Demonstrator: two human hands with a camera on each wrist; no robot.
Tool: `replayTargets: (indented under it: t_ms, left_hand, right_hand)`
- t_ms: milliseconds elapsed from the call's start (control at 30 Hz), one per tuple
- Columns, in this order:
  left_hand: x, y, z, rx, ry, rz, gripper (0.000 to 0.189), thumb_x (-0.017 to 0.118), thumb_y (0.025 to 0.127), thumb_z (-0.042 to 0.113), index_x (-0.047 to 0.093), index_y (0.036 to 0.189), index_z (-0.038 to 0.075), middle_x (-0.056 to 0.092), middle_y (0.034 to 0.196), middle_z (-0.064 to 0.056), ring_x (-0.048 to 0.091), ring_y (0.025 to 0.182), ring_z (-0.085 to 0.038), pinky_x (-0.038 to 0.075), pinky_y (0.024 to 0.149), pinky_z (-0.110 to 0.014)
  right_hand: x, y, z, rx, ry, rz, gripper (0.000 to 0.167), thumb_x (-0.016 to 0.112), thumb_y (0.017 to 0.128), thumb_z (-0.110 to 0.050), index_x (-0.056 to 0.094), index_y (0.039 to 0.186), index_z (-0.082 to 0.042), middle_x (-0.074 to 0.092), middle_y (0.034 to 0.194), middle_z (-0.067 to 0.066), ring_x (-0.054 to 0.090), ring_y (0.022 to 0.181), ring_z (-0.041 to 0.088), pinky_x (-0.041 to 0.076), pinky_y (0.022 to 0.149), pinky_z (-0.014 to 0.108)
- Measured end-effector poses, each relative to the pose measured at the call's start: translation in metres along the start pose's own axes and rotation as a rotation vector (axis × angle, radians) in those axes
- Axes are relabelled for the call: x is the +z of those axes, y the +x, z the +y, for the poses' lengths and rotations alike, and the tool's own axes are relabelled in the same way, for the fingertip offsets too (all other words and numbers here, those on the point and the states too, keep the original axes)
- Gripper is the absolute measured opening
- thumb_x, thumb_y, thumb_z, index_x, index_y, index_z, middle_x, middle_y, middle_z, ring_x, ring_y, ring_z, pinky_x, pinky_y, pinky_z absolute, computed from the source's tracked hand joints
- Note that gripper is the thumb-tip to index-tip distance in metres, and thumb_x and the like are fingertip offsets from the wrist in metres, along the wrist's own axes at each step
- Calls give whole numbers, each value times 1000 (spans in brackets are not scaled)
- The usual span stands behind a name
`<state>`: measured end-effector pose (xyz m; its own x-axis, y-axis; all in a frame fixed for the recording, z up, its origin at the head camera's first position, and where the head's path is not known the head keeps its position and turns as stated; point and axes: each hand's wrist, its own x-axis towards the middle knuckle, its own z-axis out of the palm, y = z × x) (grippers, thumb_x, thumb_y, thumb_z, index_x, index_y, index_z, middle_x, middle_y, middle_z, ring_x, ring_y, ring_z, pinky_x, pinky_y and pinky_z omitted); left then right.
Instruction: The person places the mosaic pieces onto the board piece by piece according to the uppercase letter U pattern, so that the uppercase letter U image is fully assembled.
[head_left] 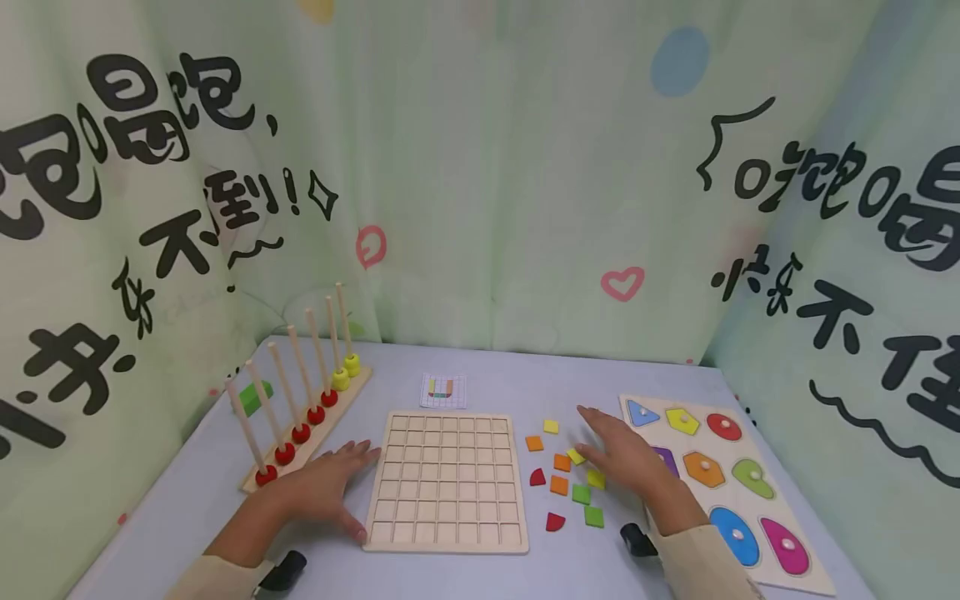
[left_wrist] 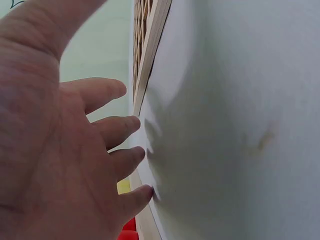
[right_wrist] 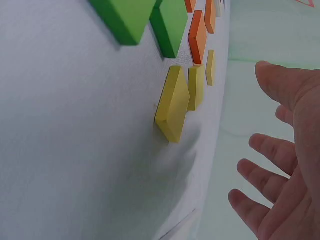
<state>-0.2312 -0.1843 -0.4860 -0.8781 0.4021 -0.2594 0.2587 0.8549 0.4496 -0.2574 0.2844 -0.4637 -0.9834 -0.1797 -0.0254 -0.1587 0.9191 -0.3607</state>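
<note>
A square wooden grid board (head_left: 448, 486) with shallow cells lies flat on the table. My left hand (head_left: 322, 483) is at its left edge, fingers spread and thumb tip by the near left corner; the left wrist view shows nothing in the palm (left_wrist: 55, 150). To the right of the board lie loose square tiles: yellow (head_left: 596, 479), orange (head_left: 559, 485) and green (head_left: 593, 517), plus two red quarter-round pieces (head_left: 555, 522). Above and beside the yellow tiles hovers my right hand (head_left: 624, 454), relaxed and holding nothing; its fingertips are clear of the tiles (right_wrist: 172, 105) in the right wrist view.
A wooden peg stand (head_left: 318, 431) with red and yellow beads stands at the left, a green block (head_left: 257, 397) behind it. Beyond the board lies a small pattern card (head_left: 459, 400). A knobbed shape puzzle (head_left: 738, 521) lies at the right. Printed curtains (head_left: 495, 183) surround the table.
</note>
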Motion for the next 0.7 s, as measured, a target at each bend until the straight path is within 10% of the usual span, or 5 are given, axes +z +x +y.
replayTargets:
  t_ms: [700]
  left_hand:
    - [12, 6, -3, 123, 13, -22, 129, 86, 48, 66, 34, 152, 12, 20, 160, -10, 9, 146, -36, 5, 114, -58]
  right_hand:
    - [19, 45, -24, 88, 12, -100, 54, 70, 91, -28, 53, 141, -16, 49, 142, 11, 41, 132, 36, 35, 105, 55]
